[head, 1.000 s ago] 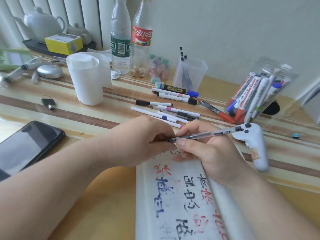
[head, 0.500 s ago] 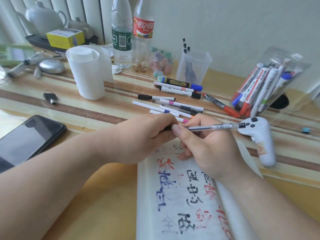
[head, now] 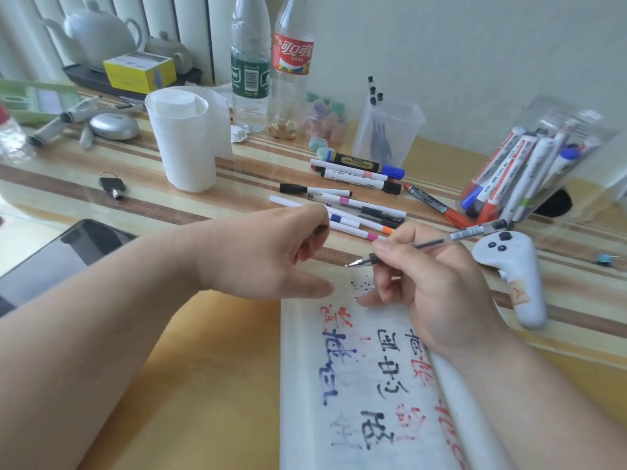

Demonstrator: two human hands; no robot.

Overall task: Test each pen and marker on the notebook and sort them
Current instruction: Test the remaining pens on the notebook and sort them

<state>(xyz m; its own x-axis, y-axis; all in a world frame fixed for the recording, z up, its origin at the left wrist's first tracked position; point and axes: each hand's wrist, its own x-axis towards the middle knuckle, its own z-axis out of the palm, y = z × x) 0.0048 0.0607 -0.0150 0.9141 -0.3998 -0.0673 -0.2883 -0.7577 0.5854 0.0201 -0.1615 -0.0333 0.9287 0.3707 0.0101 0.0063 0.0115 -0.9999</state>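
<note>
My right hand [head: 431,293] grips a clear gel pen [head: 437,242], its bare tip pointing left just above the top of the notebook [head: 305,385]. The page carries red, blue and black test writing. My left hand [head: 268,252] hovers left of the tip and pinches a small dark pen cap [head: 320,230] between thumb and fingers. Several loose pens and markers [head: 359,205] lie on the table behind my hands. A tilted clear container [head: 556,123] at the right holds several markers. Further back, a clear cup [head: 390,130] has dark pens in it.
A white game controller [head: 512,276] lies right of my right hand. A phone [head: 61,259] lies at the left edge, a key [head: 113,188] behind it. A white roll [head: 186,140] and two bottles [head: 251,62] stand further back.
My hands have drawn apart. The cap has come off the pen and moved left with my left hand, leaving the tip bare. The view shifted slightly.
</note>
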